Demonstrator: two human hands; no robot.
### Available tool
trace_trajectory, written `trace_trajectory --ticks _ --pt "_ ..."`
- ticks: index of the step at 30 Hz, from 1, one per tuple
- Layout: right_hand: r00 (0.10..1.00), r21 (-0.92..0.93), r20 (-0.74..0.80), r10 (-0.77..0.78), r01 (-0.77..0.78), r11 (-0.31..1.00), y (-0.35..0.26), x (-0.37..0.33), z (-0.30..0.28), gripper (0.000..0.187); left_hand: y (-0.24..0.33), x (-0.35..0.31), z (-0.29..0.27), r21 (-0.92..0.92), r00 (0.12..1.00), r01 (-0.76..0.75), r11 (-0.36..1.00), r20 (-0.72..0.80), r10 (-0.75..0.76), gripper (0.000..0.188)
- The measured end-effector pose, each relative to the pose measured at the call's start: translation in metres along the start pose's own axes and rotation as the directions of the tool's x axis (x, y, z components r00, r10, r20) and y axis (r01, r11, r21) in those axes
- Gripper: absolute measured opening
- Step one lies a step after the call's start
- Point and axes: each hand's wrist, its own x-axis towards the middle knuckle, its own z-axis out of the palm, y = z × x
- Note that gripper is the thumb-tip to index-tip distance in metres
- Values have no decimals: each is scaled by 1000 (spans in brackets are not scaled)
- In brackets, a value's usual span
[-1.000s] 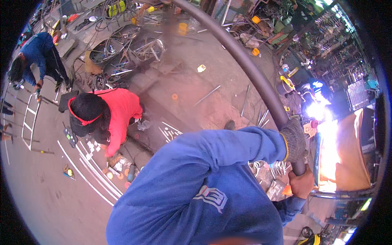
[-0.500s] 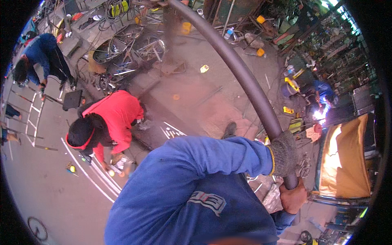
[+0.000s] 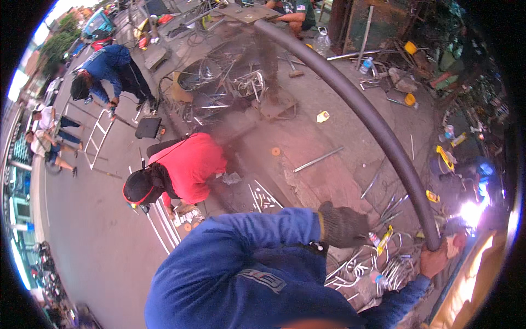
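Note:
A thick dark pipe (image 3: 372,112) crosses the view in an arc, from a flat metal plate (image 3: 244,13) at the far end down to the near right. My bare right hand (image 3: 433,261) is closed round its near end. My left hand (image 3: 346,226), in a dark knitted glove, is off the pipe, to its left, with nothing visible in it. Its fingers look loosely extended, though partly blurred. Bent metal tubes (image 3: 397,268) and a yellow-labelled item (image 3: 385,239) lie on the ground beyond and below the glove.
A person in red (image 3: 189,167) bends over light metal strips at left. Farther off, another in blue (image 3: 107,68) works at a ladder-like frame (image 3: 98,137). Bright welding light (image 3: 471,213) glares at right beside an orange sheet (image 3: 466,285). Scrap metal (image 3: 219,82) is heaped near the plate.
My left hand has let go of the pipe and moved left of it. My right hand still grips the end. The whole view has shifted, showing more of the street at left.

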Motion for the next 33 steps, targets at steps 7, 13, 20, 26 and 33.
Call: trace_trajectory --ticks 7,13,20,26,33 --pt "993 -7 32 -116 116 993 47 231 105 65 -154 -51 66 93 592 778 622 227 -774 55" --pt "965 -60 226 -134 151 987 30 395 153 68 -96 -148 117 -104 288 957 270 243 -926 53" --pt "916 -191 397 56 23 981 -21 555 205 91 -74 -108 124 -574 -202 722 -386 358 -912 48" --pt "802 141 179 -570 552 822 -258 549 179 89 -154 -53 11 -653 -117 751 -97 13 -993 47" --pt "848 125 -83 -523 529 839 -377 542 183 66 -272 -37 -270 -737 -578 580 346 -673 -462 44"
